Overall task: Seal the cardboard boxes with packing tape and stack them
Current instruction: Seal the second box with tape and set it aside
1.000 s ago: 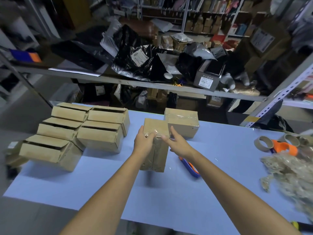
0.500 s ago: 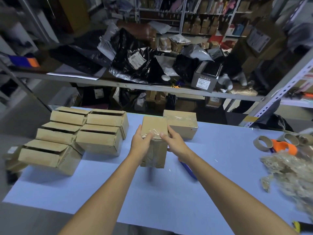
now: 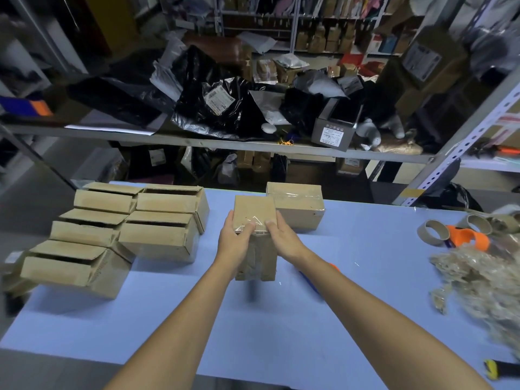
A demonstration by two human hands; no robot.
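Observation:
A tall cardboard box [image 3: 254, 211] stands on end at the middle of the blue table [image 3: 281, 319], with clear tape across its top and down its front. My left hand [image 3: 235, 239] grips its upper left edge, thumb pressing the tape on the front. My right hand [image 3: 281, 235] holds the upper right edge. A taped box [image 3: 298, 205] lies just behind it to the right. Several open-flapped boxes [image 3: 157, 235] sit grouped at the left. A blue and orange tape dispenser [image 3: 315, 280] lies under my right forearm, mostly hidden.
Empty tape cores [image 3: 432, 233] and an orange dispenser [image 3: 467, 239] lie at the far right, beside a heap of crumpled used tape [image 3: 484, 280]. A metal shelf [image 3: 253, 143] loaded with black bags and parcels runs behind the table.
Both hands slid closer together on the top front edge of the upright box. The box shifted slightly away from me.

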